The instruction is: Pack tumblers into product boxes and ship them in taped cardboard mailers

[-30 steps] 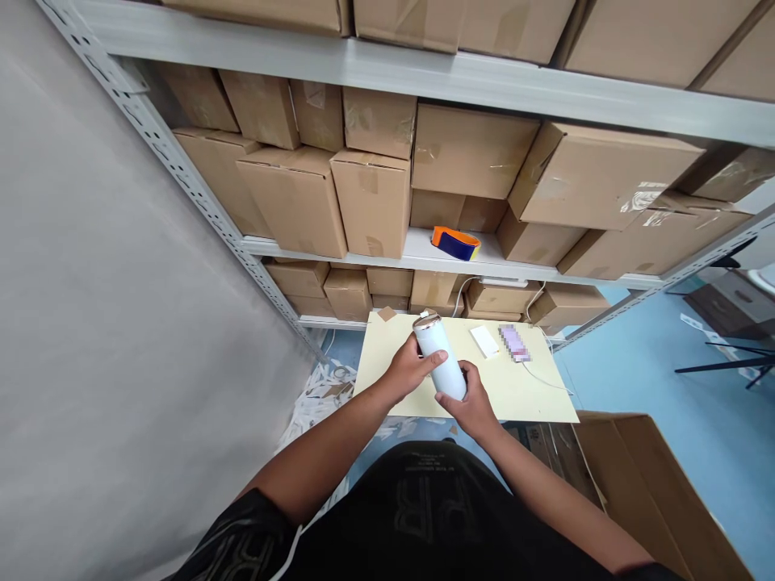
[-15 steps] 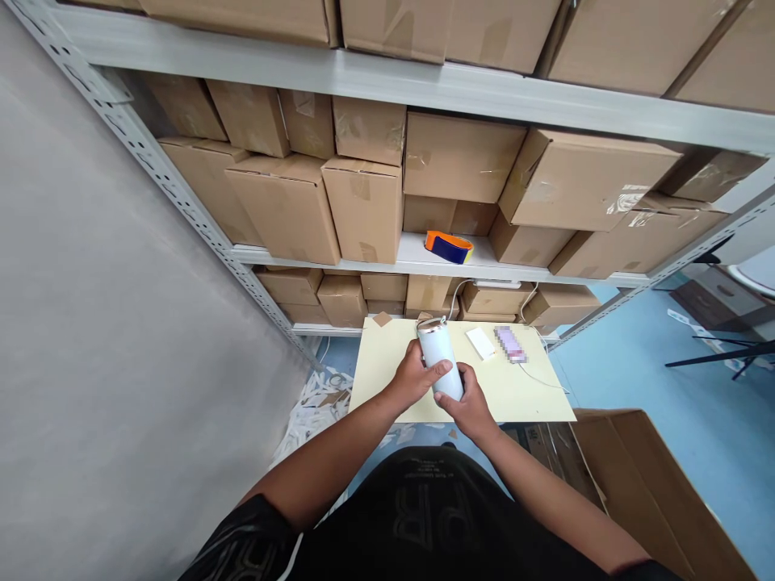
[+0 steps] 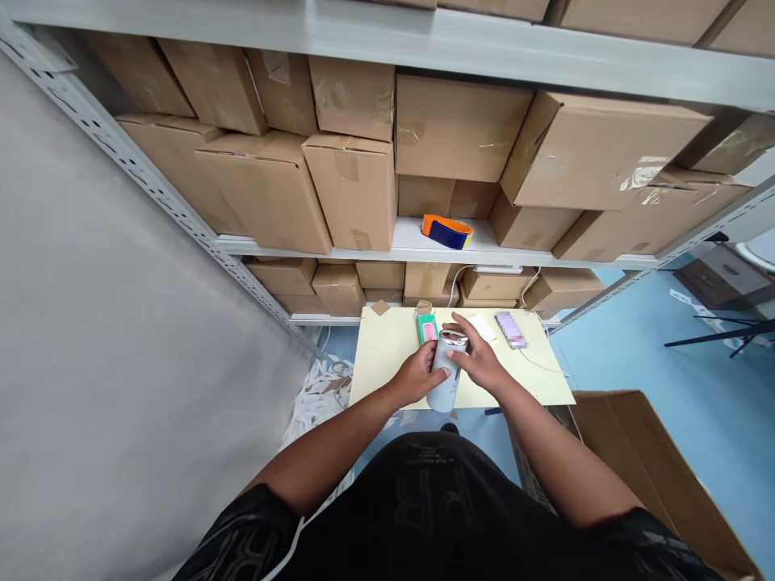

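Observation:
A pale blue tumbler (image 3: 445, 387) with a shiny metallic top is held tilted over the front edge of the cream tabletop (image 3: 387, 355). My left hand (image 3: 417, 375) is wrapped round its left side, the thumb across the front. My right hand (image 3: 475, 355) grips the upper right of the tumbler, with its thumb just below the metallic rim and the fingers curved behind the top. Just beyond the tumbler lies a small green box (image 3: 425, 324) with a pink patch, partly hidden by it.
A white card (image 3: 483, 326) and a phone (image 3: 512, 331) with a cable lie on the tabletop's right. Shelves of cardboard boxes (image 3: 351, 194) rise behind, with an orange and navy strap roll (image 3: 446, 231). An open carton (image 3: 642, 468) stands at right; paper scraps (image 3: 315, 403) litter the floor left.
My right hand has moved from the tumbler's lower part up to its top. The tumbler has come lower and nearer my body, and the green box behind it now shows.

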### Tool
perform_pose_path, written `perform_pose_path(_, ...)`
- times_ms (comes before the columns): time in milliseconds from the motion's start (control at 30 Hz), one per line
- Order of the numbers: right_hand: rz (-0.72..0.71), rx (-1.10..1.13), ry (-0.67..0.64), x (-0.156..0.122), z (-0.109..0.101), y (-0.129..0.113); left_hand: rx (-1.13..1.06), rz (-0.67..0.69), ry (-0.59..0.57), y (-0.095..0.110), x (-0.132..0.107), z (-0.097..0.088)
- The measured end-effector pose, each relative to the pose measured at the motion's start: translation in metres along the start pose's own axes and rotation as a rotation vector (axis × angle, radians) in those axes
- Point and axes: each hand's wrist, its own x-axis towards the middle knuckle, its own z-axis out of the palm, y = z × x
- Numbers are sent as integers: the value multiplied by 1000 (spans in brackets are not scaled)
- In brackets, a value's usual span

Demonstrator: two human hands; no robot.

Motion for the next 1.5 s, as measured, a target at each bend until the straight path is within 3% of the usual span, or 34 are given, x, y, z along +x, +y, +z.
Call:
perform_pose_path(233, 107, 142, 57, -1, -9, 29, 7, 34, -52, -14, 14, -1)
perform_pose_path(333, 119, 102, 153, -2, -30, 43, 252, -30, -23, -24, 28, -16)
perform_pose_path(467, 147, 25, 311, 0, -69, 56, 704, -163, 198, -52, 42, -44)
perform_pose_path(633, 215, 36, 339, 1, -99, 78, 1022, -270, 159, -92, 60, -54)
perform_pose_path(733, 245, 70, 285, 3, -106, 91, 1041, -381, 257, -101, 88, -52)
perform_pose_path(867, 280, 17, 219, 6, -117, 101, 1058, -584, 401, -100, 145, -59)
perform_pose_path(1000, 300, -53, 169, 6, -133, 109, 1094, -812, 450, -107, 196, -70)
perform_pose_path(1100, 320, -47, 138, 3, -148, 116, 1046, -899, 489, -120, 223, -79)
perform_pose_path(1300, 354, 0, 117, 2, -169, 131, 1041, -935, 519, -133, 255, -110)
perform_pose_path(1500, 380, 20, 96, 9, -176, 142, 1032, -967, 536, -129, 258, -123)
